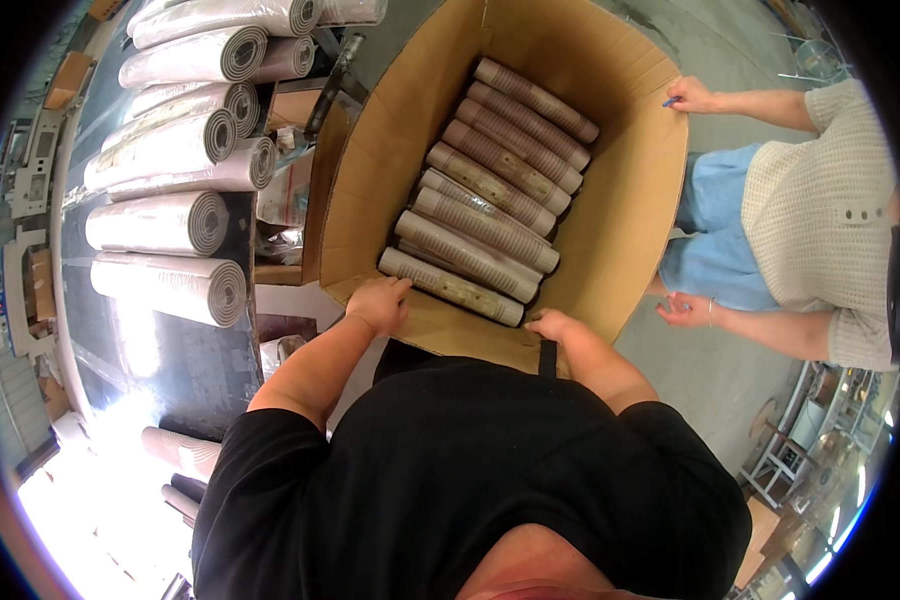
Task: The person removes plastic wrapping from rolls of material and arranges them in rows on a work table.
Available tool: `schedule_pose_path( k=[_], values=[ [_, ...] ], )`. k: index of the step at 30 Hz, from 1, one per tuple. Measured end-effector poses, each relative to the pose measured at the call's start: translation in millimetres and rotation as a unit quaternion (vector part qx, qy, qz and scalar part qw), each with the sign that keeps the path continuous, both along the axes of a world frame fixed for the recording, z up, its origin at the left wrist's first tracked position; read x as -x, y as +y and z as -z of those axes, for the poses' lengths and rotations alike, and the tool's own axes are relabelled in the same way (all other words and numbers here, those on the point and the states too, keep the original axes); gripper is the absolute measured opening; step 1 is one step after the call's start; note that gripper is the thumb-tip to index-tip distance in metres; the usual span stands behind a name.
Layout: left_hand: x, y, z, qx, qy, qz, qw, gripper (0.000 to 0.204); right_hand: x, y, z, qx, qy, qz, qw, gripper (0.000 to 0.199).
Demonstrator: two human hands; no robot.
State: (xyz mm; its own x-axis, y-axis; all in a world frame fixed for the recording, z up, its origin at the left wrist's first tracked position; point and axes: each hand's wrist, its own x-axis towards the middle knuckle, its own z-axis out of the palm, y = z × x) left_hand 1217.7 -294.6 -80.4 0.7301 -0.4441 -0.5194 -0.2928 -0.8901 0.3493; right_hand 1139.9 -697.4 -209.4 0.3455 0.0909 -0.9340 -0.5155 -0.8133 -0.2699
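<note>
A tall, open cardboard box [638, 215] stands right in front of me. Inside it, several clear-wrapped rolled mats [480, 245] lie side by side in a slanting row. My left hand [380, 304] is curled over the near wall, its fingertips beside the left part of the nearest rolled mat [452, 288]. On the same wall, farther right, my right hand [552, 326] grips the edge close to that mat's other end. The rim partly hides the fingers of both hands. A short dark strip [548, 358] hangs below my right hand.
On the left, a dark table [105, 350] carries several wrapped rolled mats [165, 222], some stacked. Across the box's right side stands a co-worker, one hand [692, 95] at the rim with a small blue object, the other hand [686, 310] lower down. Grey floor [730, 410] shows behind.
</note>
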Motion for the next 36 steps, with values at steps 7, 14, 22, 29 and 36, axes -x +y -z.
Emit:
schedule_pose_path(
  k=[7,14,22,29,36],
  values=[
    [-1.5,0.2,-0.3,0.003,0.007,-0.01,1.0,0.046,-13.4,9.3,-6.5,0.005,0.03,0.001,1.0,0.063],
    [-2.2,3.0,4.1,0.026,-0.017,-0.01,0.999,0.05,-21.7,12.9,-9.4,0.009,0.049,-0.001,0.999,0.061],
    [-10.1,-2.5,-10.0,0.013,0.018,-0.032,0.999,0.052,-24.6,14.9,8.1,-0.004,0.031,0.011,0.999,0.064],
    [-11.2,-4.5,-13.5,-0.011,0.018,-0.018,1.0,0.056,-33.6,20.9,6.4,0.006,-0.013,0.033,0.999,0.059],
    [-1.1,1.9,-4.8,0.016,0.011,-0.059,0.998,0.059,-36.7,30.4,-12.7,0.002,0.008,-0.016,1.0,0.055]
  ],
)
